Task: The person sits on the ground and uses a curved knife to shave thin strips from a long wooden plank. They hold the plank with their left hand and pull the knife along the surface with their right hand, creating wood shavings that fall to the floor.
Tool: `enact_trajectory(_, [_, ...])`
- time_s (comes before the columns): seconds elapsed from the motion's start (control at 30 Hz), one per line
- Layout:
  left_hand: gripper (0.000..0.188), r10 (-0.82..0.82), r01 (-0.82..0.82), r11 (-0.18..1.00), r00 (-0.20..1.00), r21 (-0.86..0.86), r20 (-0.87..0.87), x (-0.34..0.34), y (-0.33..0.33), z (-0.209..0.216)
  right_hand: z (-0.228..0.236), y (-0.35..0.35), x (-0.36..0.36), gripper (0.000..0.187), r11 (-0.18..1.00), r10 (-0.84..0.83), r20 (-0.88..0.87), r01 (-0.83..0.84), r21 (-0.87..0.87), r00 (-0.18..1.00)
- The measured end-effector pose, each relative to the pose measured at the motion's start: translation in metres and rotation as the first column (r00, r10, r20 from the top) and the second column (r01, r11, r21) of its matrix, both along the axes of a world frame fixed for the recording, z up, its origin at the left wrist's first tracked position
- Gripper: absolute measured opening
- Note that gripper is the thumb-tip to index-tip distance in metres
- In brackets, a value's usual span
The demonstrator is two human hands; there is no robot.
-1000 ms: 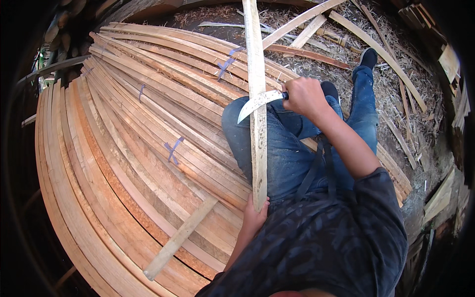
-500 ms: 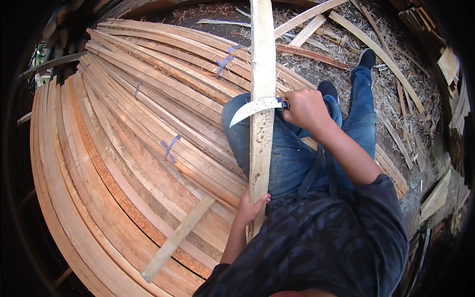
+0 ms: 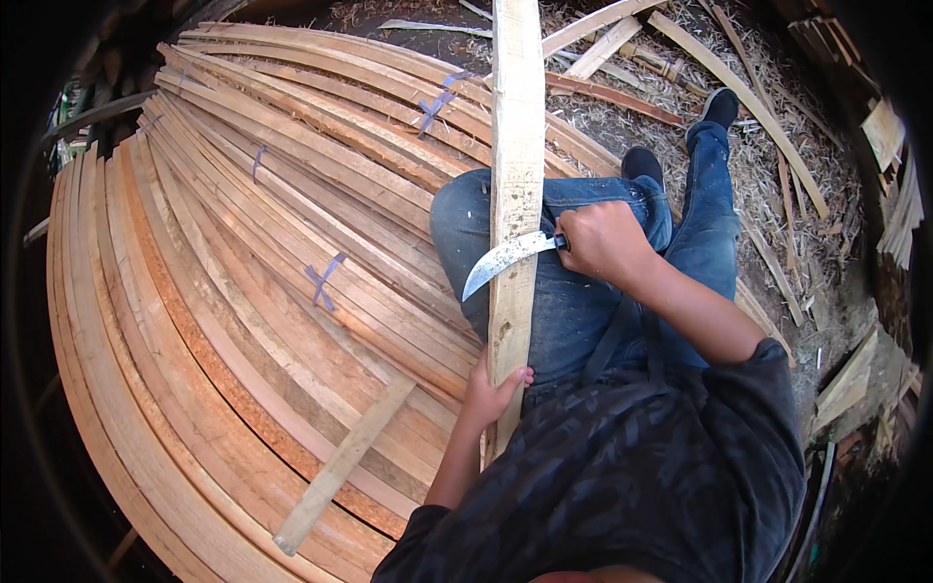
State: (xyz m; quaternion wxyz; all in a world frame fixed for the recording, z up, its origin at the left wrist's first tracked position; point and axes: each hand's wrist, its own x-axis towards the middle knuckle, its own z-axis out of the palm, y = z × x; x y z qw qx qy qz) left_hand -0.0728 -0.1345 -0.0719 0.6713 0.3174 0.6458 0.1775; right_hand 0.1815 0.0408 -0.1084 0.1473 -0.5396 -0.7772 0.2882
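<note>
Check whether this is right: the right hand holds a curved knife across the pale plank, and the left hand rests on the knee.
One part is wrong: the left hand isn't on the knee; the head view shows it gripping the pale plank close to the torso. The rest stands.

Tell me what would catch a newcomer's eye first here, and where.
The curved knife stands out first, in the right hand, its blade across a pale board near the middle. The left hand grips that board lower down. Long planks fan out across the left side, some tied with purple strips.
</note>
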Motion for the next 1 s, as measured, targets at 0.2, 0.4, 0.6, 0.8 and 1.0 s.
enact_trajectory(0.2, [0.041,0.068,-0.068,0.998,0.998,0.001,0.020,0.019,0.014,0.009,-0.010,-0.002,0.000,0.018,0.995,-0.094,0.043,0.095,-0.011,0.995])
enact_trajectory(0.4, [0.041,0.035,-0.034,0.998,0.999,0.046,-0.026,0.025,0.020,0.007,-0.032,0.043,0.016,0.017,0.949,-0.312,0.129,0.315,-0.002,0.941])
enact_trajectory(0.6, [0.041,0.073,-0.072,0.996,0.997,0.061,-0.008,0.025,0.020,0.005,-0.045,0.061,0.017,0.017,0.927,-0.372,0.171,0.374,0.022,0.912])
enact_trajectory(0.8, [0.043,0.044,-0.044,0.997,0.999,0.067,-0.007,0.020,0.020,0.001,-0.069,0.074,0.110,0.028,0.585,-0.769,0.238,0.804,-0.113,0.593])
enact_trajectory(1.0, [0.038,0.046,-0.043,0.998,0.998,0.046,-0.048,0.030,0.018,0.003,-0.012,0.018,0.017,0.017,0.943,-0.307,0.073,0.314,-0.114,0.949])
